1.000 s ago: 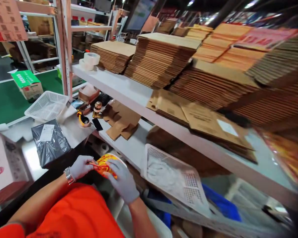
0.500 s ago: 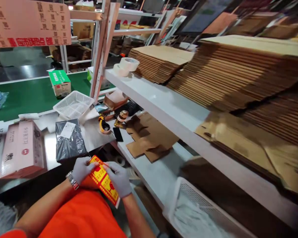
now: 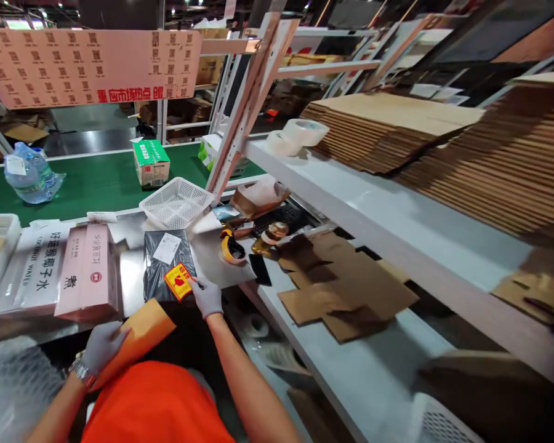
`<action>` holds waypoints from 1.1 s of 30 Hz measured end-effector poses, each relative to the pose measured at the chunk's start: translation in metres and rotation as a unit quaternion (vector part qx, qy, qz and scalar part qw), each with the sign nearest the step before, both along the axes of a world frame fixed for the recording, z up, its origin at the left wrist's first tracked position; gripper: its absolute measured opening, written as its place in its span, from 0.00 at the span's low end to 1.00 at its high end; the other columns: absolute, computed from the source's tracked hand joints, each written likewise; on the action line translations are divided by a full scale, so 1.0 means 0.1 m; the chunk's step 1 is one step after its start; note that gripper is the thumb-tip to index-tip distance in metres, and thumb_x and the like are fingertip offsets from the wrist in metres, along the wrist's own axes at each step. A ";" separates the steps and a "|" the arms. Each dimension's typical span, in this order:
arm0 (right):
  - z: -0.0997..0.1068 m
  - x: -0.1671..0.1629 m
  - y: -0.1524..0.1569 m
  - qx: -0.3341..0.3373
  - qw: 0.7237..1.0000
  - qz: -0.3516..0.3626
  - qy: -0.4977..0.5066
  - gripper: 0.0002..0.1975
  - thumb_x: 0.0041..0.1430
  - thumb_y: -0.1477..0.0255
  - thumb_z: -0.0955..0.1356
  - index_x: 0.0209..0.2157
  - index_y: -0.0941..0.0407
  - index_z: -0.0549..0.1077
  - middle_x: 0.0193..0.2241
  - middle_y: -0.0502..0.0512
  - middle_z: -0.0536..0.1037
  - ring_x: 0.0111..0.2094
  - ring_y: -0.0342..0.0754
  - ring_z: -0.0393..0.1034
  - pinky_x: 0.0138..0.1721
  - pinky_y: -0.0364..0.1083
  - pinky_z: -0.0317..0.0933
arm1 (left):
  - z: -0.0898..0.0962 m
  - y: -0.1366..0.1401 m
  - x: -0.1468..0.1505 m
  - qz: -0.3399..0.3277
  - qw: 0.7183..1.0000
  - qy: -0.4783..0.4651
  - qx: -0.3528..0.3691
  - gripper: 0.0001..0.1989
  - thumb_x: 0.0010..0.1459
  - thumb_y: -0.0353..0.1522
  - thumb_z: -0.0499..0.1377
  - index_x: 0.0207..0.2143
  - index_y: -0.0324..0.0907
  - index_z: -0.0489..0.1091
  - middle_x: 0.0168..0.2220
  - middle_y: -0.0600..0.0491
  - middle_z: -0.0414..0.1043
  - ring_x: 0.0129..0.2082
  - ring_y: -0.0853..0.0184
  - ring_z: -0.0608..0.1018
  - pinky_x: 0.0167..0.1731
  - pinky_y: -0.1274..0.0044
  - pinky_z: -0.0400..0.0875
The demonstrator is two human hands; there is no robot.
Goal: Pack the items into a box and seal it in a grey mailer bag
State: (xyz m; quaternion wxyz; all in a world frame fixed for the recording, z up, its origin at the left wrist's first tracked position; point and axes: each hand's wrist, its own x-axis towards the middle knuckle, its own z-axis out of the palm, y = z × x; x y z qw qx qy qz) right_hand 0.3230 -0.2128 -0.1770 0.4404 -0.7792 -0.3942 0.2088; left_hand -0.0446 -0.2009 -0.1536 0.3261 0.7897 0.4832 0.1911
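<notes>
My right hand, in a pale grey glove, pinches the edge of a red and yellow sticker between thumb and fingers. The sticker is over the near right part of a package wrapped in black plastic; whether it touches the plastic I cannot tell. A white label shows on the package's top. My left hand, also gloved and with a metal watch at the wrist, is closed on a plain orange-yellow sheet in front of my body.
Left of the package stand a pink carton and a white carton. Behind it lie a white basket and a yellow tape dispenser. Flattened cardboard lies right, below a shelf. A green conveyor runs behind.
Both hands held one red and yellow sticker sheet together. Now they are apart: the right has moved over the black package with a single sticker, the left holds the orange-yellow sheet. The view has swung left.
</notes>
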 end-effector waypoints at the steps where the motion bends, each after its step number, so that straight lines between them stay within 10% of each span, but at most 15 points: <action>1: -0.02 -0.03 0.06 -0.018 0.999 0.000 -0.031 0.21 0.64 0.55 0.69 0.43 0.53 0.91 0.41 0.61 0.92 0.43 0.59 0.86 0.45 0.55 0.78 | -0.04 -0.02 -0.16 0.008 1.000 0.006 0.006 0.32 0.70 0.57 0.54 0.21 0.45 0.71 0.21 0.51 0.77 0.24 0.62 0.75 0.28 0.73 0.65; 7: 0.05 -0.10 0.05 -0.081 0.975 0.030 -0.207 0.12 0.65 0.64 0.76 0.43 0.55 0.90 0.43 0.65 0.89 0.52 0.60 0.78 0.54 0.55 0.70 | -0.17 -0.14 -0.57 0.032 0.999 0.003 0.012 0.33 0.71 0.57 0.53 0.21 0.45 0.69 0.20 0.55 0.71 0.23 0.65 0.72 0.27 0.74 0.65; 13: 0.17 0.09 0.10 -0.115 0.952 0.001 -0.284 0.38 0.68 0.59 0.77 0.69 0.71 0.74 0.66 0.87 0.76 0.69 0.75 0.68 0.69 0.68 0.63 | -0.12 -0.15 -0.44 -0.020 0.999 -0.007 0.035 0.33 0.75 0.53 0.51 0.21 0.45 0.69 0.22 0.53 0.71 0.23 0.66 0.72 0.27 0.74 0.63; 17: 0.14 -0.28 0.23 -0.084 0.948 0.132 -0.277 0.37 0.74 0.64 0.72 0.74 0.72 0.68 0.78 0.82 0.62 0.81 0.72 0.53 0.82 0.67 0.45 | -0.11 -0.17 -0.33 -0.089 0.995 0.025 0.028 0.33 0.77 0.51 0.48 0.21 0.47 0.71 0.23 0.51 0.73 0.24 0.63 0.75 0.28 0.72 0.65; 25: 0.01 -0.66 -0.32 0.037 0.892 0.421 -0.159 0.31 0.72 0.59 0.72 0.70 0.58 0.77 0.76 0.68 0.70 0.80 0.68 0.59 0.82 0.70 0.48 | -0.41 -0.23 0.08 -0.242 0.967 0.080 0.019 0.31 0.78 0.48 0.48 0.27 0.45 0.79 0.29 0.47 0.83 0.29 0.62 0.81 0.30 0.73 0.64; 30: -0.18 -0.17 -1.06 0.055 0.997 0.052 0.026 0.29 0.75 0.54 0.65 0.65 0.56 0.80 0.71 0.69 0.77 0.75 0.65 0.68 0.80 0.66 0.55 | -0.45 -0.32 0.62 -0.297 0.950 0.098 0.013 0.29 0.77 0.47 0.50 0.28 0.48 0.81 0.30 0.48 0.84 0.30 0.59 0.84 0.32 0.72 0.70; 33: -0.33 0.02 -1.67 0.034 0.957 -0.190 0.216 0.32 0.69 0.43 0.66 0.58 0.53 0.80 0.68 0.70 0.78 0.72 0.65 0.70 0.78 0.66 0.59 | -0.49 -0.42 1.09 -0.315 0.948 0.050 0.006 0.24 0.75 0.46 0.52 0.33 0.52 0.85 0.34 0.50 0.88 0.34 0.56 0.88 0.36 0.71 0.78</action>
